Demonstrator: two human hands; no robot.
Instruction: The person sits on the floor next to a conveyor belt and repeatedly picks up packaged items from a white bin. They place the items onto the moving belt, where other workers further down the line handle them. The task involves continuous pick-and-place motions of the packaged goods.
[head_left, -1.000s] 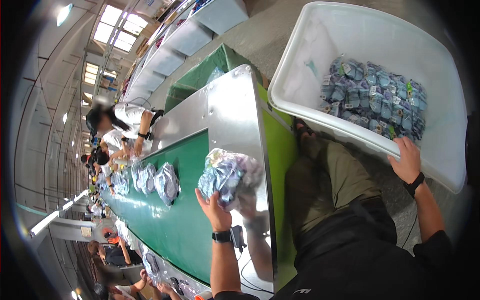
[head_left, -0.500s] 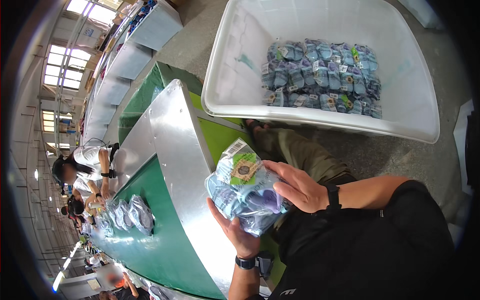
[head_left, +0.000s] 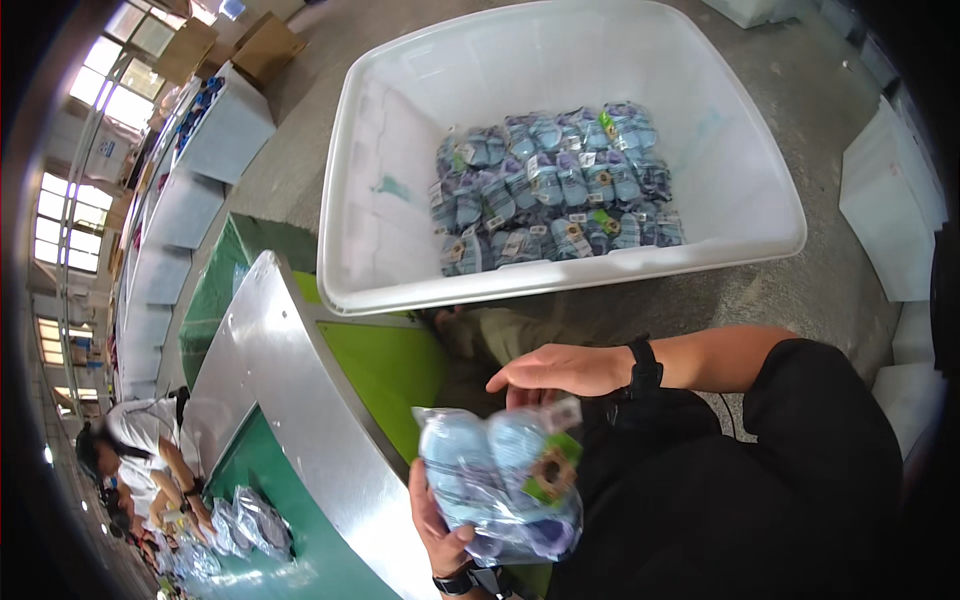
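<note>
My left hand (head_left: 437, 525) grips a clear plastic bag of slippers (head_left: 470, 470) by its left side, the thumb over the front. The light blue and purple slippers show through the film, beside a green tag with a brown round mark. My right hand (head_left: 570, 370) hovers at the bag's top edge, fingers stretched out and partly bent down behind it; whether they touch the film I cannot tell. Beyond both hands stands a large white bin (head_left: 560, 275), with rows of similar bagged slippers (head_left: 545, 180) in its bottom.
To the left runs a metal-edged table (head_left: 285, 370) with a green belt surface (head_left: 300, 500), carrying more bagged slippers (head_left: 262, 522). A co-worker (head_left: 150, 450) in white leans over it. White bins (head_left: 225, 130) line the far left; another bin (head_left: 890, 200) stands at right.
My right hand has come off the bag's front and moved up to its top edge. The bag has turned and sits lower. The view has shifted, so the bin appears further left.
</note>
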